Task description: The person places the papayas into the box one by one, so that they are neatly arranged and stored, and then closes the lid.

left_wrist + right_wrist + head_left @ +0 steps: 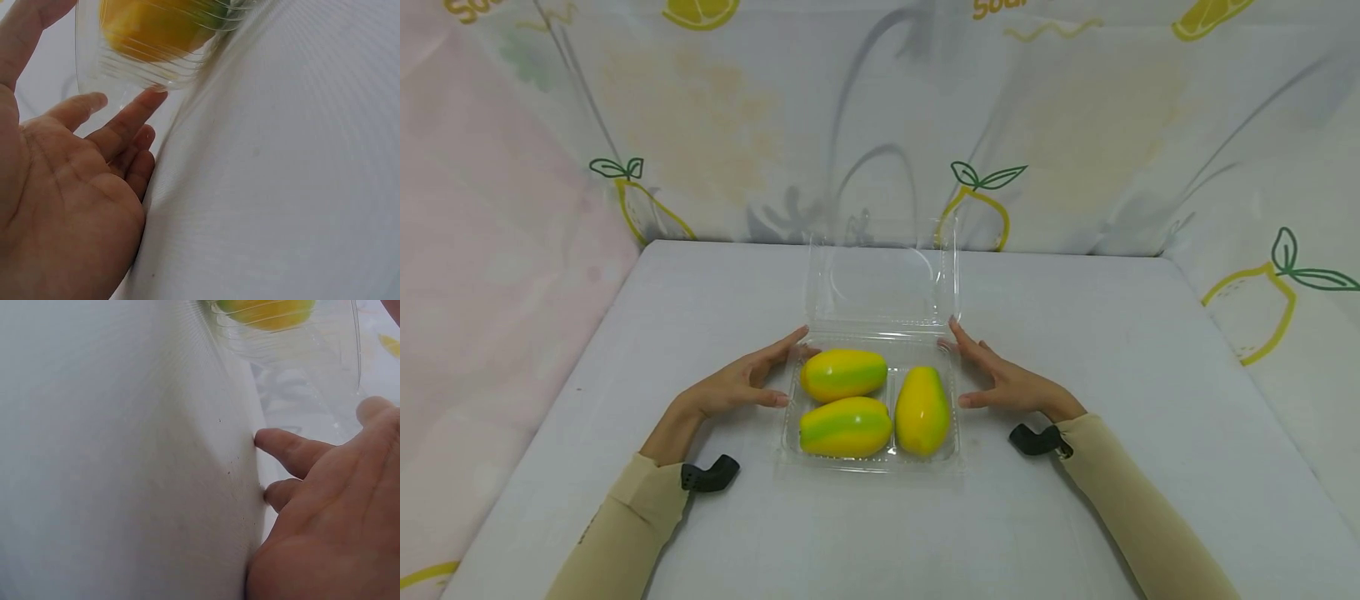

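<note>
A clear plastic clamshell box (pixel 835 465) lies on the table with its lid (pixel 880 287) raised at the back. Inside are three glossy yellow-green fruits shaped like papayas: an upper left one (pixel 844 374), a lower left one (pixel 846 427) and an upright one (pixel 922 412) on the right. My left hand (pixel 737 387) is at the box's left side, fingers extended, with a fingertip at the ribbed wall in the left wrist view. On the other side my right hand (pixel 1018 387) has its fingers spread beside the wall, some fingertips on the table in the right wrist view.
The white table (pixel 1075 333) reaches back to a hanging cloth (pixel 880 100) printed with lemons, which also covers both sides. A black wrist-worn device (pixel 711 475) sits at the left sleeve, and another black device (pixel 1036 439) at the right sleeve.
</note>
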Tool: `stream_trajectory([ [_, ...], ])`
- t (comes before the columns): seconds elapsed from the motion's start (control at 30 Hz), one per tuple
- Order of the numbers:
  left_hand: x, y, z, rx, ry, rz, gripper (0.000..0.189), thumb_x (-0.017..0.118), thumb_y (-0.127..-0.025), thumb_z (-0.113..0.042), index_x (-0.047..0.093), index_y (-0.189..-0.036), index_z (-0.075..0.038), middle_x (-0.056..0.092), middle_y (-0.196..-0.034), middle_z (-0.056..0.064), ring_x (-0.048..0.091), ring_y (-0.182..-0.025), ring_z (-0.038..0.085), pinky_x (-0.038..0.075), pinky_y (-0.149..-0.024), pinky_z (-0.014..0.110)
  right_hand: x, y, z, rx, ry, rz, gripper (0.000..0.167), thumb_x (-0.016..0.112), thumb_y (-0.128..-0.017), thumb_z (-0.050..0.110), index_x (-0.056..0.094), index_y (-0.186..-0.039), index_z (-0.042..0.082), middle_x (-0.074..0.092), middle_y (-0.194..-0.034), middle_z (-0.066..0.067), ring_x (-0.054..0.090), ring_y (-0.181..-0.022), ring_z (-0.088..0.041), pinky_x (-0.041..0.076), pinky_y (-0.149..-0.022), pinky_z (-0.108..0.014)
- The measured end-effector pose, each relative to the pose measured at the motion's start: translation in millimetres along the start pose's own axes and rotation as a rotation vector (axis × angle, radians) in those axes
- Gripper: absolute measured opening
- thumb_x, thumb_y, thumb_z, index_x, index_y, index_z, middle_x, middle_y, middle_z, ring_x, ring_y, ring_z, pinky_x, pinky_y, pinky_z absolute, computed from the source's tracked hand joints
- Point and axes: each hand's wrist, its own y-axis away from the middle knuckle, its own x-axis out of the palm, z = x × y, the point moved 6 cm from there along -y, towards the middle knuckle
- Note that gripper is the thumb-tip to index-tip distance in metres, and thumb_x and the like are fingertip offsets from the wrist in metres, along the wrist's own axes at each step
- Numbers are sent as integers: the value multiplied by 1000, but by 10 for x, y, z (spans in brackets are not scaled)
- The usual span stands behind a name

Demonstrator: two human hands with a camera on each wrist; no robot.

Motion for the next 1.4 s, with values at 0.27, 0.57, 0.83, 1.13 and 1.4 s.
stream_trajectory([
  [0.27, 0, 7, -2, 2, -16, -3, 95, 70, -88, -8, 8, -159, -16, 30, -159, 17, 2, -151, 34, -5, -116, 64, -2, 5, 3, 4, -21, -8, 110, 74, -87, 30, -11, -157, 28, 5, -166, -8, -11, -152, -32, -14, -116, -61],
  [0.57, 4, 4, -5, 15, -23, -4, 96, 70, -86, -5, 8, -159, -15, 20, -164, 5, 4, -153, 19, 11, -113, 7, -1, -4, -7, -14, -44, -21, 109, 74, -87, 26, -9, -157, 28, -1, -167, -3, -5, -153, -30, -14, -116, -62],
  [0.83, -1, -2, 6, 20, -14, -26, 94, 70, -86, -2, 11, -158, -13, 26, -161, 13, 3, -152, 31, -5, -117, 62, 1, -12, -15, -21, -48, -33, 107, 74, -88, 26, -7, -157, 32, 19, -164, -8, -1, -153, -30, -15, -116, -61],
  [1.13, 6, 2, -6, 9, -24, -18, 94, 69, -87, -3, 9, -159, -13, 28, -160, 13, 2, -152, 32, -6, -117, 63, -1, -17, 10, -22, -48, -44, 106, 74, -87, 25, -5, -158, 27, 4, -166, -6, 1, -152, -34, -14, -115, -63],
  [1.4, 6, 1, 8, -11, -19, -9, 94, 69, -87, -4, 9, -159, -16, 27, -161, 10, 2, -152, 29, -7, -117, 63, -4, -18, -18, -12, -37, -45, 105, 73, -88, 24, -5, -158, 31, 4, -167, -2, 8, -152, -33, -14, -116, -61],
])
